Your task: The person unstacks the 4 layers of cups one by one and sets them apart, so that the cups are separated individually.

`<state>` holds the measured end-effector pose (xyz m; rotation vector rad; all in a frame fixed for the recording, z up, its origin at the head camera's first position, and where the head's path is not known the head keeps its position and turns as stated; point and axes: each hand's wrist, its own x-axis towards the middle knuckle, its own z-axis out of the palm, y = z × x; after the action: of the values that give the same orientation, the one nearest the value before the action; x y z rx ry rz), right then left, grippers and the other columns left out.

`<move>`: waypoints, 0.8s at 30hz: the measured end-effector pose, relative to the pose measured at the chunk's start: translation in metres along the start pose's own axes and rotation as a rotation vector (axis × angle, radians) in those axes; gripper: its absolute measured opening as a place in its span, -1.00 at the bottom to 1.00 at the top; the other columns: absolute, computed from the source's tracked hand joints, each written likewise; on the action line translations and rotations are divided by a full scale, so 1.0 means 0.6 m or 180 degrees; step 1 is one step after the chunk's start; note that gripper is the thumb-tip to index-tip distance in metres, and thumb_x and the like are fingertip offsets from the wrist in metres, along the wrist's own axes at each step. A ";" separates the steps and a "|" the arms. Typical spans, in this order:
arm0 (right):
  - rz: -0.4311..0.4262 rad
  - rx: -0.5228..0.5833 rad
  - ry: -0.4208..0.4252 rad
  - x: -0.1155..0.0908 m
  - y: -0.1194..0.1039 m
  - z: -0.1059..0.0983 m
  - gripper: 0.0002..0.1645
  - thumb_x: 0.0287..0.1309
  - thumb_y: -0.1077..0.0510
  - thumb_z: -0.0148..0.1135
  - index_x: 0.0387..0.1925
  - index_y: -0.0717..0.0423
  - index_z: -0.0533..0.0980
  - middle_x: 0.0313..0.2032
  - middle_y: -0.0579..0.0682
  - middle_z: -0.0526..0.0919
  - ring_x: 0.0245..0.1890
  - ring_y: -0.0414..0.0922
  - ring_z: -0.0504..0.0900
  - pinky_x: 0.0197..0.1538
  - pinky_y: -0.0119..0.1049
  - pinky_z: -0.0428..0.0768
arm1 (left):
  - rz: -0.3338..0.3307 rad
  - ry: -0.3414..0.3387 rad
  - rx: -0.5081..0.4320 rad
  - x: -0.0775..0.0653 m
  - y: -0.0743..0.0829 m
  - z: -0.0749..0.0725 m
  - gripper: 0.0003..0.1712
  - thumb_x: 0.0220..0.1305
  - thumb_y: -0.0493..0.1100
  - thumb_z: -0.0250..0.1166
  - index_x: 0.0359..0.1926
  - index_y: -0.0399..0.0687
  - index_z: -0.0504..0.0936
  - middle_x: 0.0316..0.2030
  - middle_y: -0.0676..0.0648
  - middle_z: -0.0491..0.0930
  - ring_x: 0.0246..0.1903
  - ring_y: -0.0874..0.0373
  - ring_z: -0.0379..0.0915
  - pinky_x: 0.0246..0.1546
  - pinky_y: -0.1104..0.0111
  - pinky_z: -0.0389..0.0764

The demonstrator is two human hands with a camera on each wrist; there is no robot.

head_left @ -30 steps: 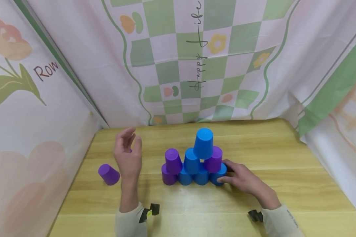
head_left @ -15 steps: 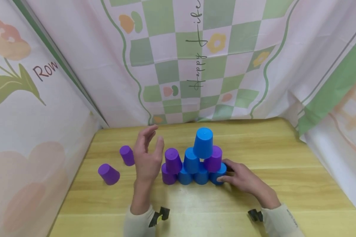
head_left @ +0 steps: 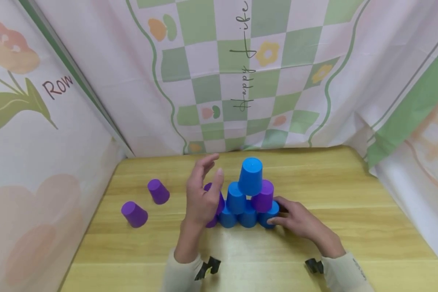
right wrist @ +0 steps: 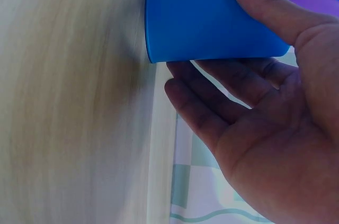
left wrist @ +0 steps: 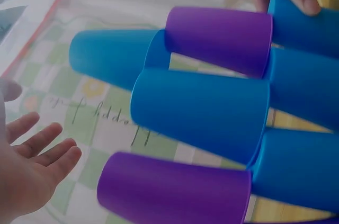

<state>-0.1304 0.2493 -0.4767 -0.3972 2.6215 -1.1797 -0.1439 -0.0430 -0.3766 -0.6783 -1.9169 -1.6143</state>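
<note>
Upside-down cups form a stepped stack on the table in the head view. At the right end of its bottom row, my right hand [head_left: 303, 219] holds a blue cup [head_left: 265, 215], thumb in front and fingers behind. Two more blue cups [head_left: 247, 217] and a mostly hidden purple cup [head_left: 212, 223] complete that row. Above sit a purple cup [head_left: 220, 201], a blue cup [head_left: 235, 198] and another purple cup [head_left: 265, 196]. A blue cup [head_left: 251, 176] tops the right side. My left hand [head_left: 203, 198] is raised, fingers loose, partly covering the left cups; the left wrist view shows it holding nothing [left wrist: 32, 181].
Two loose purple cups, one nearer [head_left: 134, 214] and one farther [head_left: 158, 191], stand upside down to the left of the stack. A patterned curtain [head_left: 204, 61] hangs behind the wooden table [head_left: 248, 259] and along its sides.
My left hand has moved rightward from beside the farther loose purple cup to the left end of the stack, uncovering that cup. The right hand and stacked cups have stayed put.
</note>
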 end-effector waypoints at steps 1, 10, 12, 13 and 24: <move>0.0009 0.0010 0.0006 0.000 0.000 0.000 -0.32 0.34 -0.09 0.43 0.36 0.09 0.47 0.21 0.13 0.69 0.19 0.16 0.67 0.25 0.22 0.66 | 0.0000 -0.0059 0.0016 0.000 0.001 0.005 -0.58 0.50 -0.28 0.21 0.31 -0.27 0.52 0.25 -0.17 0.60 0.33 -0.02 0.51 0.44 0.09 0.52; -0.0003 0.0057 -0.0007 0.002 0.002 0.000 -0.35 0.33 -0.06 0.44 0.33 0.09 0.48 0.17 0.13 0.70 0.16 0.15 0.68 0.20 0.16 0.71 | -0.0057 -0.0437 0.0229 0.012 0.012 0.039 -0.44 0.44 -0.19 0.35 0.39 -0.14 0.47 0.33 -0.09 0.55 0.37 0.04 0.45 0.45 0.11 0.51; 0.0020 0.0087 -0.0014 0.002 0.001 -0.001 -0.36 0.33 -0.05 0.45 0.33 0.07 0.48 0.18 0.13 0.70 0.17 0.15 0.68 0.21 0.16 0.71 | -0.0104 -0.0528 0.0337 0.016 0.016 0.044 -0.39 0.43 -0.14 0.38 0.42 -0.10 0.45 0.35 -0.06 0.53 0.37 0.05 0.44 0.44 0.13 0.51; 0.0029 0.0098 -0.0014 0.001 0.001 -0.001 -0.36 0.33 -0.05 0.45 0.33 0.06 0.49 0.18 0.12 0.70 0.17 0.15 0.68 0.22 0.15 0.71 | -0.0131 -0.0574 0.0380 0.017 0.017 0.046 -0.37 0.42 -0.12 0.39 0.43 -0.08 0.43 0.36 -0.05 0.51 0.38 0.06 0.43 0.44 0.13 0.52; -0.0069 0.0167 -0.0022 0.001 0.000 -0.002 -0.37 0.34 -0.01 0.44 0.33 0.12 0.48 0.18 0.16 0.69 0.17 0.16 0.69 0.21 0.14 0.71 | -0.0296 -0.0835 0.0427 0.020 0.015 0.068 -0.16 0.32 -0.03 0.52 0.51 -0.02 0.34 0.42 -0.08 0.44 0.40 0.07 0.41 0.43 0.08 0.53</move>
<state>-0.1310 0.2498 -0.4760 -0.4198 2.5807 -1.2486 -0.1500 -0.0006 -0.3673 -0.7874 -2.2527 -1.4943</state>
